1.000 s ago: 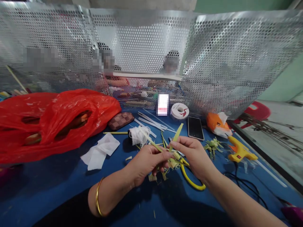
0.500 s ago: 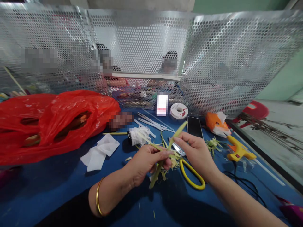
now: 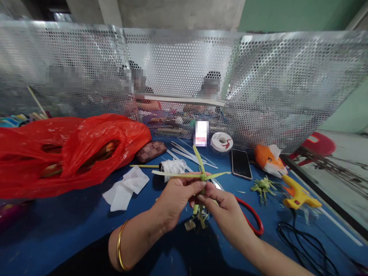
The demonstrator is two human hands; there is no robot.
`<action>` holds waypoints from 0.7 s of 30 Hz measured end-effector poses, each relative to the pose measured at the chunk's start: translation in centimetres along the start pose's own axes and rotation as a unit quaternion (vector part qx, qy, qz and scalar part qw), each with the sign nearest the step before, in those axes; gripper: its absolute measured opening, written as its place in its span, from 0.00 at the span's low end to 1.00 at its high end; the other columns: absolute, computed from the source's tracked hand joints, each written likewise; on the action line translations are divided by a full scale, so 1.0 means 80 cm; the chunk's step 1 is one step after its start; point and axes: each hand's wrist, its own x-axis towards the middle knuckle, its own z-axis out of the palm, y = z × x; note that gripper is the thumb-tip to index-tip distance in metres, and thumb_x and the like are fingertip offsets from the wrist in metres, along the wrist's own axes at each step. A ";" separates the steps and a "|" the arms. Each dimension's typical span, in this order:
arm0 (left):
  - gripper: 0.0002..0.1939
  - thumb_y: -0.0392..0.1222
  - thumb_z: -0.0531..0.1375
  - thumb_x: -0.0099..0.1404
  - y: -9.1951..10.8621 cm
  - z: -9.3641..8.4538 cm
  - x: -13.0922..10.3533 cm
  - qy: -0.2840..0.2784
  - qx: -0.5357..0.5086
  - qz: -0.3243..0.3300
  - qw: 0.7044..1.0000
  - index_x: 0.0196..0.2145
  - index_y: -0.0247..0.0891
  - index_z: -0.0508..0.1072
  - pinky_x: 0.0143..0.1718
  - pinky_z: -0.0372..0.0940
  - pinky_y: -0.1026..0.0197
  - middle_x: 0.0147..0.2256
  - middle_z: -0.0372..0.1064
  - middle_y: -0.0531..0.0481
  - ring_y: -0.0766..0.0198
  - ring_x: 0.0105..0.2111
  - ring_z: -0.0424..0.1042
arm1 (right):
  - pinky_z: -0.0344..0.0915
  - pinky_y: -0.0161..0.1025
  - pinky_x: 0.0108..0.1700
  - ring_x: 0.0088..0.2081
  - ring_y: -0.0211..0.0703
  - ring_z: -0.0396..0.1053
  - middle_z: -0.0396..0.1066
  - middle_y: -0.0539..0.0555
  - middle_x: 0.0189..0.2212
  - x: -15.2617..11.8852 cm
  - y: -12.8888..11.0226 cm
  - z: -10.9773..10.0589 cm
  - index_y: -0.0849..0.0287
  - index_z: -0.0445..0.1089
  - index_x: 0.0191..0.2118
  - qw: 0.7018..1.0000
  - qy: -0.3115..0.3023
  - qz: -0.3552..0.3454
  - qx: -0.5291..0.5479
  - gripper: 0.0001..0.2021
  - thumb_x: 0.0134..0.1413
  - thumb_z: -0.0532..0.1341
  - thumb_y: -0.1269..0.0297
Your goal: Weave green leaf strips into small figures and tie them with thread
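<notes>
Green leaf strips [image 3: 199, 158] are crossed at a small knot, with arms pointing up, left and right; a further part runs down behind my fingers. My left hand [image 3: 179, 195] is closed, its thumb pinching the strips just below the knot. Close against it, my right hand [image 3: 220, 201] is closed too, thumb and fingers gripping the lower part of the strips. Under the hands lie leaf scraps [image 3: 198, 222]. A red loop handle of scissors [image 3: 255, 220] shows beside my right wrist, the rest partly covered by that hand.
White string [image 3: 174, 167], a phone [image 3: 241, 164], a ribbon roll [image 3: 222, 142] and a checked pouch [image 3: 151, 151] lie beyond the hands. Left are a red plastic bag [image 3: 71, 134] and a tissue [image 3: 126, 188]. Right is a yellow glue gun [image 3: 299, 193] with its cord. A perforated screen [image 3: 178, 57] stands behind.
The strips have turned from a slanted cross to an upright one with a knot at its centre. My right hand has moved down and left, against my left hand. The view has tilted up slightly.
</notes>
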 end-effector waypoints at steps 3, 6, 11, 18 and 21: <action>0.15 0.40 0.67 0.54 -0.003 0.003 0.000 0.006 -0.013 -0.001 1.000 0.40 0.34 0.79 0.18 0.51 0.69 0.26 0.73 0.49 0.71 0.23 0.64 | 0.66 0.37 0.37 0.32 0.42 0.69 0.73 0.54 0.30 -0.002 0.002 -0.002 0.57 0.75 0.29 0.999 0.003 -0.037 0.000 0.15 0.63 0.54 0.63; 0.16 0.40 0.68 0.52 -0.004 0.004 -0.001 0.011 -0.028 -0.001 1.000 0.40 0.33 0.79 0.17 0.52 0.70 0.29 0.74 0.47 0.70 0.24 0.66 | 0.65 0.38 0.38 0.33 0.42 0.68 0.73 0.54 0.30 -0.003 0.005 -0.008 0.56 0.75 0.29 0.993 -0.005 -0.095 -0.062 0.15 0.64 0.53 0.65; 0.15 0.38 0.68 0.52 -0.007 0.001 0.000 0.015 -0.040 -0.015 0.999 0.39 0.33 0.79 0.16 0.53 0.71 0.29 0.74 0.47 0.70 0.24 0.68 | 0.64 0.41 0.42 0.35 0.44 0.69 0.72 0.54 0.29 -0.004 0.007 -0.012 0.55 0.73 0.30 0.980 -0.012 -0.135 -0.143 0.16 0.64 0.51 0.68; 0.14 0.37 0.67 0.53 -0.010 0.000 0.001 0.010 -0.044 -0.018 0.999 0.39 0.33 0.79 0.15 0.52 0.71 0.27 0.74 0.49 0.71 0.23 0.67 | 0.63 0.41 0.42 0.35 0.43 0.68 0.71 0.54 0.29 -0.003 0.003 -0.012 0.55 0.72 0.30 0.969 -0.003 -0.166 -0.186 0.15 0.63 0.51 0.71; 0.15 0.38 0.67 0.53 -0.009 0.000 0.002 0.013 -0.040 -0.021 0.999 0.39 0.34 0.79 0.16 0.51 0.71 0.28 0.73 0.48 0.71 0.23 0.66 | 0.63 0.41 0.42 0.35 0.43 0.69 0.71 0.53 0.29 -0.003 0.005 -0.009 0.55 0.72 0.30 0.966 0.003 -0.168 -0.197 0.15 0.63 0.51 0.71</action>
